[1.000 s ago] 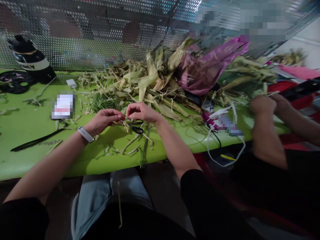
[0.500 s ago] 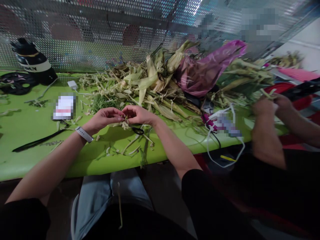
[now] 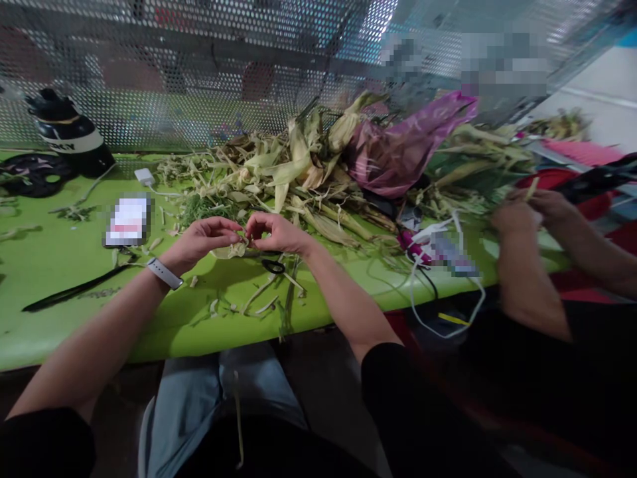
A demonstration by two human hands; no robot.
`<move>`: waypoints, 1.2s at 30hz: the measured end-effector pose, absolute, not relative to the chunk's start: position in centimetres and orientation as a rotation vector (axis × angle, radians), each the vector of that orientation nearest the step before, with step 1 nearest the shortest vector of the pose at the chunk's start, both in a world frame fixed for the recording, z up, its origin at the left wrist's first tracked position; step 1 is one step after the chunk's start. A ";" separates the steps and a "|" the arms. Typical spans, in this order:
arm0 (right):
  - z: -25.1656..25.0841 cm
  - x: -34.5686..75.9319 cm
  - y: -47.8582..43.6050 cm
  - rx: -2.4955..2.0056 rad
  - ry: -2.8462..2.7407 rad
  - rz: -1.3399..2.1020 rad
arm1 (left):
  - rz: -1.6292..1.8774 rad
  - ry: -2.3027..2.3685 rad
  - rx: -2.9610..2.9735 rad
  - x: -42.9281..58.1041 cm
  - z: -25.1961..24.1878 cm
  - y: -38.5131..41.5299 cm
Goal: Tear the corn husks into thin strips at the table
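Observation:
My left hand (image 3: 212,240) and my right hand (image 3: 276,234) meet over the green table, thumbs and fingers pinched close together. Between their fingertips is a pale, thin piece of corn husk (image 3: 233,251), its lower part hanging below the left fingers. Its upper end is hidden by the fingers. Black scissors (image 3: 273,266) lie just under my right hand, only the handle loop showing plainly. Close behind the hands are green shreds (image 3: 199,210) and a heap of dry corn husks (image 3: 298,159).
A pink plastic bag (image 3: 388,159) rests against the husks. Left are a phone (image 3: 128,219), a black strap (image 3: 74,289) and a dark bottle (image 3: 74,136). White cables (image 3: 414,292) hang over the table's front edge. At right, another person's hands (image 3: 527,209) hold a pale strip.
The pale piece at my fingertips now hangs wider and flatter under my left fingers. My right fingers have shifted slightly. The view has tipped a little, and the other person's hands have moved slightly.

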State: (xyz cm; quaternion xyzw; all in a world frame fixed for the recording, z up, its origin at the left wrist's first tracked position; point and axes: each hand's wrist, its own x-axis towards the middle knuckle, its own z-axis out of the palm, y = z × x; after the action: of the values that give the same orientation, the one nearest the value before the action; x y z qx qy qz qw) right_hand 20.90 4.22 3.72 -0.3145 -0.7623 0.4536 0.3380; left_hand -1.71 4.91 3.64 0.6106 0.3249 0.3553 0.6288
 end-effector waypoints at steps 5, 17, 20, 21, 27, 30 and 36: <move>3.9 20.8 4.1 -0.854 -2.003 1.093 | 0.810 0.792 1.409 -1.9 4.2 5.0; 3.7 20.7 4.2 -0.900 -2.038 0.974 | 0.843 0.864 1.456 -2.1 3.9 5.3; 3.5 20.6 4.3 -0.911 -2.072 0.887 | 0.831 0.968 1.686 -2.1 3.9 5.3; 3.4 20.5 4.3 -0.904 -2.095 0.848 | 0.835 1.025 1.796 -1.9 3.9 5.2; 2.9 19.9 4.0 -0.869 -2.145 0.755 | 1.109 1.309 2.386 -1.0 3.2 4.3; 2.7 19.8 4.2 -0.960 -1.947 0.977 | 1.194 1.268 2.480 -0.9 2.7 4.3; 1.9 19.8 5.5 -1.052 -1.930 1.130 | 1.239 1.170 2.588 -0.9 2.2 4.4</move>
State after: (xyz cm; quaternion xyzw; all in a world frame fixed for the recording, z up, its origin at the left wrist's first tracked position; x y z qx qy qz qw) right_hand 19.77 5.45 1.94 -0.4018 -0.7376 0.4317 0.3288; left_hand -0.88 4.41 2.17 0.8349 0.3777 0.3997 0.0216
